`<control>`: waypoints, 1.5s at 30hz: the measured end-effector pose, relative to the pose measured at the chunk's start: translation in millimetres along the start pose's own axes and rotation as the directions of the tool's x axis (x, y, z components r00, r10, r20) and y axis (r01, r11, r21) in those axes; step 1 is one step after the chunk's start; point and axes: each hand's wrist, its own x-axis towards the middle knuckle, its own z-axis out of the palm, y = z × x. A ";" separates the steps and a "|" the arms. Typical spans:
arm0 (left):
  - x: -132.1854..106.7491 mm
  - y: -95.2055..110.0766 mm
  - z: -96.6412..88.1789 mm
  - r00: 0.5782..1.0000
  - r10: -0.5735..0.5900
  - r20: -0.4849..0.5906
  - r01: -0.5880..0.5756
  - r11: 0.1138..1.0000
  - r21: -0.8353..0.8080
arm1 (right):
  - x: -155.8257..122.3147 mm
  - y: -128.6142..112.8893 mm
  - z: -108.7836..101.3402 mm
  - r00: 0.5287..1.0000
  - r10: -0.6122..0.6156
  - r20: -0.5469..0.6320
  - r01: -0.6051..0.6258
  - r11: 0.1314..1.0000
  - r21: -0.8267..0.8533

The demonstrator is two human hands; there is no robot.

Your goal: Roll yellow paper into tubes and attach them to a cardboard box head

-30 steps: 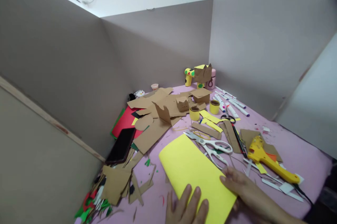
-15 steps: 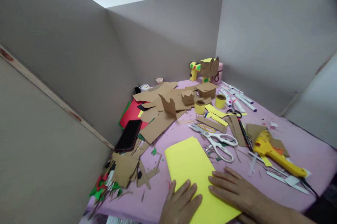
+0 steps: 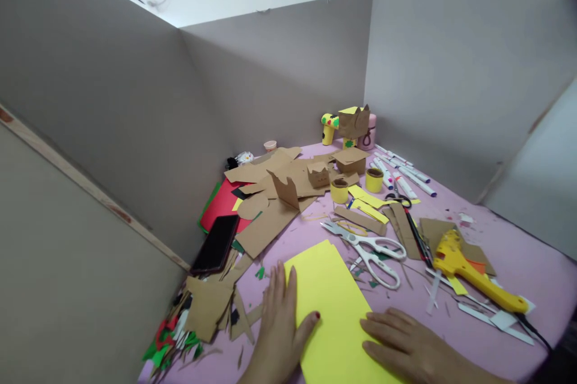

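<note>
A folded sheet of bright yellow paper (image 3: 331, 294) lies flat on the pink table in front of me. My left hand (image 3: 282, 327) rests along its left edge, fingers stretched out and the thumb on the paper. On the paper's right side lies my right hand (image 3: 401, 336), palm down with its fingers extended. Just beyond the sheet are white-handled scissors (image 3: 372, 252), lying partly open. A yellow glue gun (image 3: 478, 279) lies to the right of my right hand.
Cardboard pieces (image 3: 270, 222), a black phone (image 3: 216, 244) and paper scraps (image 3: 174, 336) cover the left side. Yellow rings (image 3: 339, 190), markers (image 3: 412, 176) and small black scissors (image 3: 399, 196) lie farther back. Grey partitions (image 3: 279, 71) enclose the table.
My left hand has slid from on top of the paper to its left edge, with the thumb now spread. My right hand stays on the right side. The camera view has shifted slightly.
</note>
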 end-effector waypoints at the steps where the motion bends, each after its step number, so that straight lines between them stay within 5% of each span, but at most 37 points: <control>1: 5.5 2.0 3.7 1.000 0.014 0.022 -0.015 0.999 0.035 | -1.1 1.1 1.3 0.999 -0.024 -0.031 0.024 1.000 0.007; 3: 11.1 3.8 11.0 0.997 0.063 0.052 -0.067 0.994 0.086 | -1.6 1.5 0.4 1.000 -0.012 -0.012 0.012 0.999 0.048; 6: 10.7 1.3 15.5 0.990 0.131 0.055 -0.137 0.984 0.114 | 7.4 -0.9 -7.4 0.976 0.210 0.058 -0.217 0.960 0.178; 9: 8.5 -2.9 14.0 0.979 0.191 0.070 -0.199 0.972 0.124 | 28.9 4.4 -7.8 0.835 0.550 -0.022 -0.512 0.790 0.339; 12: 8.8 -6.1 13.6 0.974 0.215 0.066 -0.223 0.963 0.150 | 54.3 20.7 4.0 0.669 0.740 0.067 -0.675 0.567 0.473; 17: 9.9 -8.0 16.0 0.973 0.224 0.063 -0.232 0.959 0.165 | 81.7 45.3 22.6 0.563 0.819 0.111 -0.697 0.398 0.597; 23: 15.1 -1.6 9.4 0.987 0.124 0.105 -0.135 0.986 0.102 | 92.7 52.4 29.9 0.553 0.829 0.084 -0.677 0.388 0.626; 29: 54.3 15.6 -16.8 0.995 -0.048 -0.089 0.022 0.961 -0.274 | 99.6 36.5 24.0 0.643 0.763 0.075 -0.571 0.411 0.711; 31: 67.7 17.7 -26.9 0.993 -0.121 0.020 0.112 0.828 -0.550 | 100.5 30.9 16.9 0.683 0.728 0.058 -0.523 0.433 0.734; 35: 73.6 10.4 -42.8 0.981 -0.155 0.118 0.192 0.672 -0.716 | 93.6 31.0 -4.8 0.730 0.655 0.195 -0.520 0.347 0.780; 38: 58.7 0.1 -48.9 0.965 -0.252 0.069 0.194 0.517 -0.834 | 77.4 37.6 -20.0 0.648 0.698 0.304 -0.544 0.145 0.826; 41: 35.4 -5.2 -44.0 0.912 -0.410 -0.007 0.128 0.301 -0.945 | 58.2 37.6 -24.7 0.594 0.771 0.231 -0.352 -0.009 0.936; 45: 6.1 2.9 -23.1 0.836 -0.540 -0.094 0.014 0.192 -0.981 | 44.6 19.2 -16.2 0.598 0.790 0.135 -0.218 -0.002 0.976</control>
